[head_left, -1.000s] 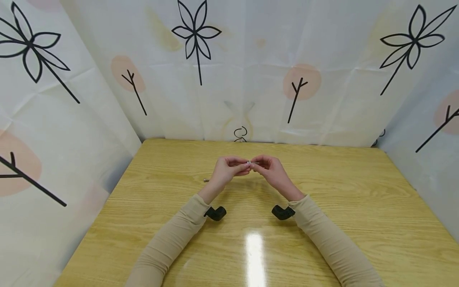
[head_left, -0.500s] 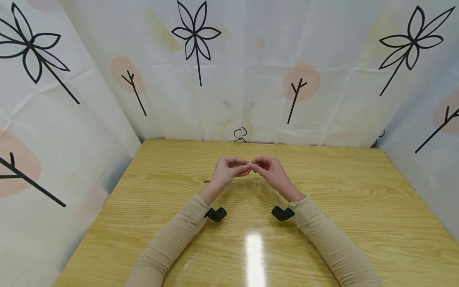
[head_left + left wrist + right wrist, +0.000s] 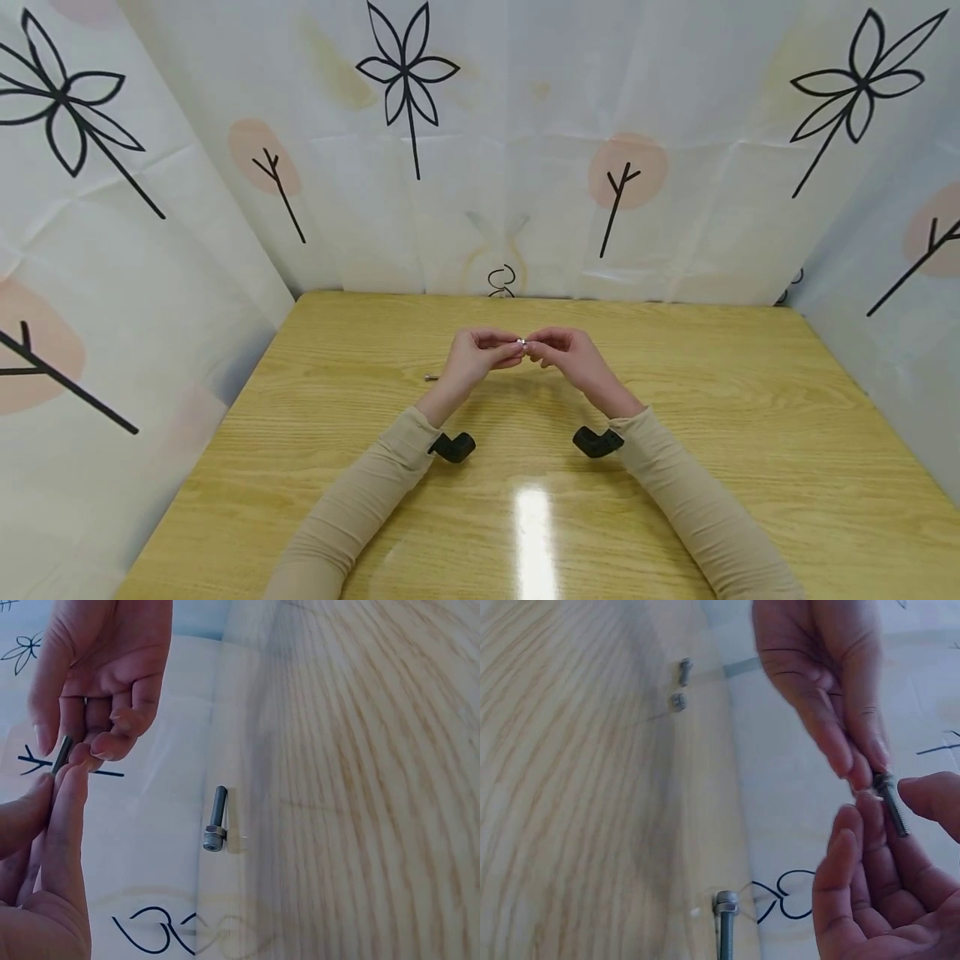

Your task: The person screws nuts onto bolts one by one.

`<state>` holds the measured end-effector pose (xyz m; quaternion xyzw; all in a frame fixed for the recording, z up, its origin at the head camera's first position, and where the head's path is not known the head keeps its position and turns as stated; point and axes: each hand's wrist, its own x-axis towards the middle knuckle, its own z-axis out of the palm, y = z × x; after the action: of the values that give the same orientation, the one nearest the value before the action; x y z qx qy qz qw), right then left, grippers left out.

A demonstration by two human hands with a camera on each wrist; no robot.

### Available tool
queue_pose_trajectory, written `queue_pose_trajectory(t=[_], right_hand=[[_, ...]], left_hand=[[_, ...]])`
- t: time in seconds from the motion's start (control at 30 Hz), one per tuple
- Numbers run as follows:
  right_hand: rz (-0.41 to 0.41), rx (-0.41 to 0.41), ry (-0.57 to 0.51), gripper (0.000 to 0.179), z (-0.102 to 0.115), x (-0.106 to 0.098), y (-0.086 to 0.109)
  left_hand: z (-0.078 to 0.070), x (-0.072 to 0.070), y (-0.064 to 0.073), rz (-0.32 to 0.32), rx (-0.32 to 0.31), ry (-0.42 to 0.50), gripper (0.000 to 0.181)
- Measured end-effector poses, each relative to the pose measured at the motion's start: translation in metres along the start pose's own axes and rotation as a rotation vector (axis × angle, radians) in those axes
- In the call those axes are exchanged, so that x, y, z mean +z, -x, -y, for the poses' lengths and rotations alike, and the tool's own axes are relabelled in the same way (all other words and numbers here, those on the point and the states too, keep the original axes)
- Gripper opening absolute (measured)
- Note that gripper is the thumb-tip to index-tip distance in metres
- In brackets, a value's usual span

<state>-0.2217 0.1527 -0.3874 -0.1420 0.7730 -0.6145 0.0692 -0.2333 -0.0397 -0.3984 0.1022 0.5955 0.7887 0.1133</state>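
Clocked in the head view from the held bolt (image 3: 894,808): free at three over the table (image 3: 735,358) beyond right hand (image 3: 573,358), and at six between left wrist mount (image 3: 454,447) and right wrist mount (image 3: 597,442); blocked at twelve by the curtain (image 3: 525,167); at half past seven by left sleeve (image 3: 367,492); at half past four by right sleeve (image 3: 697,500). Low at eight, obstructed by a loose bolt (image 3: 431,378) beside left hand (image 3: 476,354).

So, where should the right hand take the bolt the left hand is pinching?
Probably the bare threaded shank, from the person's right: the left hand pinches the thicker end of the bolt, while the shank juts toward the right hand.
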Motion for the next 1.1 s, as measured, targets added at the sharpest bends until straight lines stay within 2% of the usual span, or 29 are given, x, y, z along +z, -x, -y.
queue_pose_trajectory(t=[0.1,0.2,0.33,0.47,0.8,0.97,1.1], right_hand=[[0.024,0.045,-0.142,0.034,0.000,-0.007,-0.001],[0.042,0.077,-0.212,0.038,0.000,-0.012,0.000],[0.061,0.101,-0.207,0.036,0.000,-0.016,0.002],[0.061,0.145,-0.215,0.031,-0.003,-0.019,0.003],[0.078,0.259,-0.209,0.031,-0.022,-0.025,0.001],[0.071,0.337,-0.246,0.033,-0.031,-0.028,0.000],[0.057,0.392,-0.271,0.034,-0.034,-0.029,0.000]], left_hand=[[-0.002,0.000,-0.001,-0.018,-0.012,0.011,0.021],[-0.002,0.000,-0.002,-0.028,-0.026,0.016,0.022],[0.000,0.002,-0.003,-0.029,-0.064,0.022,0.021],[0.007,0.005,-0.005,-0.048,-0.142,0.037,0.019],[0.026,0.012,-0.012,-0.149,-0.307,0.067,0.021],[0.033,0.016,-0.014,-0.186,-0.369,0.051,0.018],[0.037,0.019,-0.015,-0.200,-0.391,0.045,0.018]])
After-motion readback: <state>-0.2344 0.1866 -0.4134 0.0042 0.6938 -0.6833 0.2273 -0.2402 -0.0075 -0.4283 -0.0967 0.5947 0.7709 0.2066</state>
